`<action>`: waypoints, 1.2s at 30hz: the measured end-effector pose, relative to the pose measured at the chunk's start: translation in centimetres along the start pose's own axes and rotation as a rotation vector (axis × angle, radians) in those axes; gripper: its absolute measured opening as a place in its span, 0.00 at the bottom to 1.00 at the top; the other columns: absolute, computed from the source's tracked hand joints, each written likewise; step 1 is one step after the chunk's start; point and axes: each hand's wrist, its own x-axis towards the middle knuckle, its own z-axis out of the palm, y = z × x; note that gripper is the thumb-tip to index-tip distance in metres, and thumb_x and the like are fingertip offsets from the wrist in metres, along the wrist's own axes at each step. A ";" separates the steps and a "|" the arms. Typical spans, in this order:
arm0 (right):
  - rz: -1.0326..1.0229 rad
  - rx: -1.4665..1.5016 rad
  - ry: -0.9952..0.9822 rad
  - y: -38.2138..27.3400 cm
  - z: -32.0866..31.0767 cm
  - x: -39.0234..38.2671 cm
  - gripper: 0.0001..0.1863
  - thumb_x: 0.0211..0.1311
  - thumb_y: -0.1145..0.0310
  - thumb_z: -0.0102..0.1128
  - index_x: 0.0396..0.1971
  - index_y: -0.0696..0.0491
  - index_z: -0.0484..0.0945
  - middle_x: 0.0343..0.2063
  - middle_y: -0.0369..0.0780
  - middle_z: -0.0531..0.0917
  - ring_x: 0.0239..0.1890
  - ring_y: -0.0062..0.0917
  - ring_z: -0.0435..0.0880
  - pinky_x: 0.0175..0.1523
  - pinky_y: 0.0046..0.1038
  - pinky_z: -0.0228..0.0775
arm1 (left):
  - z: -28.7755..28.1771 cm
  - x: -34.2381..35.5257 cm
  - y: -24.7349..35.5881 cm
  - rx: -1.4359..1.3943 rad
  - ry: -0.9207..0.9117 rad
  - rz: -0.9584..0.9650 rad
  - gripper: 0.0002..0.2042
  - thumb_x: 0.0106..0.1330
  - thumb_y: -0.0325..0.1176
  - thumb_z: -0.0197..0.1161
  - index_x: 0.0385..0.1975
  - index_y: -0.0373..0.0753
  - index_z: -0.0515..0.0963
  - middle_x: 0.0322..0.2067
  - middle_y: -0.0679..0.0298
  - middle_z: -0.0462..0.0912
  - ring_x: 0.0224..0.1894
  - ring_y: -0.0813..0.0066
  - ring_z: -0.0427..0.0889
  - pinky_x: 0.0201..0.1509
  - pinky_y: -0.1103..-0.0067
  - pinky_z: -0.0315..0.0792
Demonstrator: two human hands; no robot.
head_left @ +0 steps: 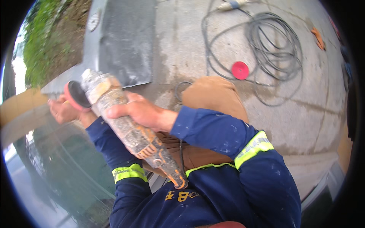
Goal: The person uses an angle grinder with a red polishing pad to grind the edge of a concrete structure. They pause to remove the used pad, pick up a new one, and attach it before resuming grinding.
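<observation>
One dusty power tool (127, 122) is slanting left of the tan knee (215, 95); right hand (140, 110) is gripping it, fingers clamped round the body. Left hand (62, 111) is sitting farther left of the knee, behind the red-rimmed pad (78, 95); cannot tell its finger closure. Red disc (240, 70) is lying beyond-right of the knee.

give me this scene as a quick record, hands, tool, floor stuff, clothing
right hand: gripping the power tool
left hand: beside the pink-rimmed dark disc, contact unclear
power tool: dusty, grey and orange, slanting toward upper left
on paving: grey cable, loosely coiled; red disc; orange item
clothing: navy top, yellow-green bands; brown trousers
</observation>
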 end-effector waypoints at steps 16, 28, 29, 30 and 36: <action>-0.224 0.195 0.289 -7.0 -5.7 -1.7 0.25 0.62 0.55 0.59 0.48 0.62 0.71 0.35 0.47 0.81 0.33 0.33 0.86 0.38 0.36 0.83 | 16.1 7.7 -3.2 -0.260 -0.226 -0.704 0.23 0.67 0.40 0.55 0.36 0.17 0.76 0.40 0.41 0.83 0.43 0.54 0.85 0.46 0.66 0.78; -0.386 0.031 0.285 -9.8 -5.8 -4.2 0.25 0.59 0.56 0.61 0.46 0.63 0.73 0.33 0.47 0.82 0.33 0.32 0.87 0.35 0.32 0.83 | 21.9 -19.5 8.6 -0.475 -0.936 0.563 0.19 0.66 0.42 0.60 0.48 0.34 0.75 0.48 0.52 0.77 0.52 0.54 0.76 0.56 0.63 0.70; -0.372 0.058 0.281 -10.3 -5.5 -4.7 0.25 0.58 0.58 0.62 0.49 0.61 0.71 0.35 0.44 0.81 0.34 0.29 0.84 0.37 0.30 0.80 | 20.8 -23.8 10.6 -0.497 -1.098 0.579 0.20 0.65 0.42 0.62 0.49 0.34 0.75 0.48 0.52 0.77 0.53 0.53 0.76 0.57 0.63 0.70; -0.372 0.074 0.300 -10.5 -5.4 -5.3 0.26 0.58 0.61 0.63 0.52 0.60 0.69 0.36 0.42 0.79 0.35 0.25 0.82 0.40 0.29 0.78 | 19.5 -28.9 12.9 -0.498 -1.274 0.578 0.21 0.64 0.42 0.63 0.50 0.34 0.75 0.49 0.51 0.77 0.53 0.53 0.76 0.57 0.64 0.70; -0.411 -0.025 0.408 -12.7 -6.3 -7.8 0.30 0.57 0.62 0.65 0.57 0.59 0.67 0.39 0.40 0.78 0.39 0.23 0.80 0.45 0.28 0.75 | 9.4 -45.7 21.8 -0.209 -1.961 0.435 0.28 0.58 0.42 0.72 0.54 0.33 0.73 0.51 0.48 0.77 0.54 0.49 0.77 0.60 0.65 0.72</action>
